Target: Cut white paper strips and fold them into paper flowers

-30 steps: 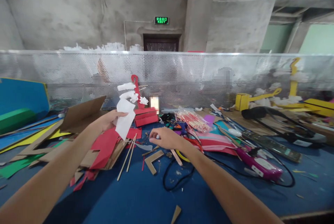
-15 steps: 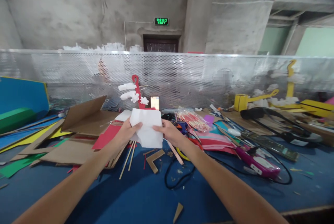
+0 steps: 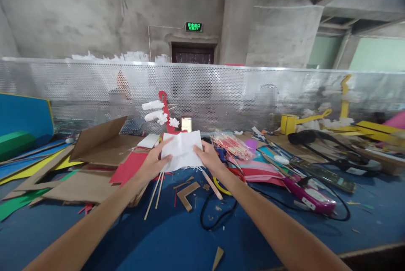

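Paper [image 3: 182,153], white and lightly creased, is held up over the blue table [image 3: 177,241] between two hands, its broad face turned towards the wearer. Its left edge is pinched by the left hand [image 3: 155,158], with the thumb laid across the near face low on that side and a finger set higher along the same edge. Its right edge is pinched by the right hand [image 3: 211,158], the thumb pressed on the near face and the remaining fingers mostly hidden. The middle of the paper is left uncovered between the two grips, and its right side is carried slightly higher than its left. Whether it is doubled over cannot be told.

Beyond the paper, a red upright [image 3: 167,113] with white tufts [image 3: 153,115] fixed to it is seen, its foot partly covered by the sheet. Red sheets [image 3: 128,167] are heaped to the left, near the left forearm. Two thin sticks [image 3: 152,197] and an L-shaped cardboard piece [image 3: 184,201] are spread on the near side, below the paper. Near the right hand, a pink handle [image 3: 213,186] is seen lying aslant, and a clear bag [image 3: 234,146] of red-and-white sticks is placed farther right.
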`<action>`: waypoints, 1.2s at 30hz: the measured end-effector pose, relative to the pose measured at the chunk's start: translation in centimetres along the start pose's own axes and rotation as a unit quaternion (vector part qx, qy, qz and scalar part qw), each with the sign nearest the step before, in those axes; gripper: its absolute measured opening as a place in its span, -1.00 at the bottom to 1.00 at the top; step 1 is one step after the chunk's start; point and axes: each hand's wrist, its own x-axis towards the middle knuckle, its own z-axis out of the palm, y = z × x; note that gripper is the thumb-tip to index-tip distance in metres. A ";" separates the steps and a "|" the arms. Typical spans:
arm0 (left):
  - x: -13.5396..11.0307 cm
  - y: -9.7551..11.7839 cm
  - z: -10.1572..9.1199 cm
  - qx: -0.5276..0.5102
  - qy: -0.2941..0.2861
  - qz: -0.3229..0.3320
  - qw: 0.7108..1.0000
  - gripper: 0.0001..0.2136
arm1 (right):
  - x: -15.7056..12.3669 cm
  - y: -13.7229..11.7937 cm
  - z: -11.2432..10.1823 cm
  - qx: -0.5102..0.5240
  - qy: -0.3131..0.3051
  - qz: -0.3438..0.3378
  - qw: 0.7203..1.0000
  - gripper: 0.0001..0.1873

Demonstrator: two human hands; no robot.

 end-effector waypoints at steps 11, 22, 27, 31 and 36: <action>-0.5 -0.2 0.9 -0.042 -0.039 -0.104 0.993 -0.67 | -1.2 -1.0 1.4 -0.112 -0.147 -0.106 0.977 -0.68; -0.6 -0.4 0.9 -0.059 -0.097 -0.074 0.991 -0.76 | -1.0 -1.5 0.9 -0.044 -0.148 -0.075 0.985 -0.70; 0.1 -1.3 0.0 0.051 -0.040 -0.073 0.995 -0.72 | 0.3 -2.5 -1.7 -0.135 -0.086 -0.040 0.986 -0.73; 0.5 -1.7 -1.0 0.131 -0.023 -0.051 0.990 -0.68 | 1.1 -3.0 -5.4 -0.433 -0.115 -0.045 0.893 -0.84; 0.5 -1.5 -1.2 0.138 -0.008 -0.044 0.989 -0.64 | 0.7 -3.2 -8.2 -0.569 -0.245 0.099 0.779 -0.78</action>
